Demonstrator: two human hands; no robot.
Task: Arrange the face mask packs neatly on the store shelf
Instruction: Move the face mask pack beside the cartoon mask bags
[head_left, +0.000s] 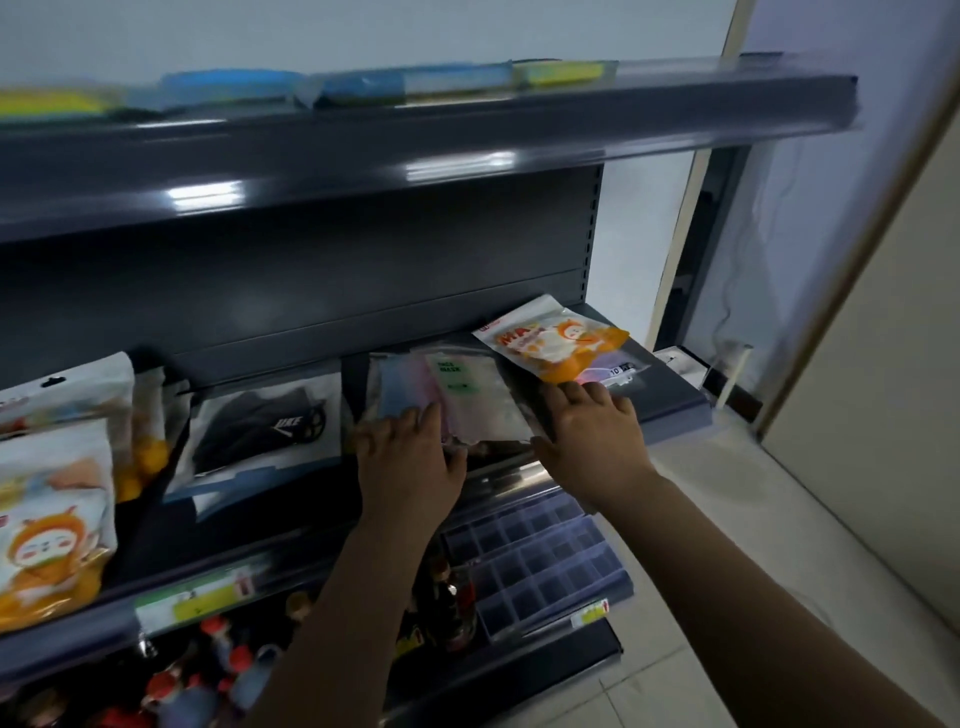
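There is one camera, on the person's head. It looks forward and down, close to the dark shelf (670, 415). The shelf edge sits just past the fingers (592, 392). Both arms reach up from the bottom.

The shelf (291, 332) is looking dark grey. The mask pack (553, 343) on the right is showing bright orange and white, with a little cartoon face and orange letters. The pack (475, 400) under it is looking pale pink, with green words. The pack (397, 387) beside that is looking soft blue. The pack (270, 426) in the middle is showing a black mask with a white logo. The packs (52, 519) on the left are glowing orange, white and yellow. The packs (363, 85) up top are showing blue and yellow.
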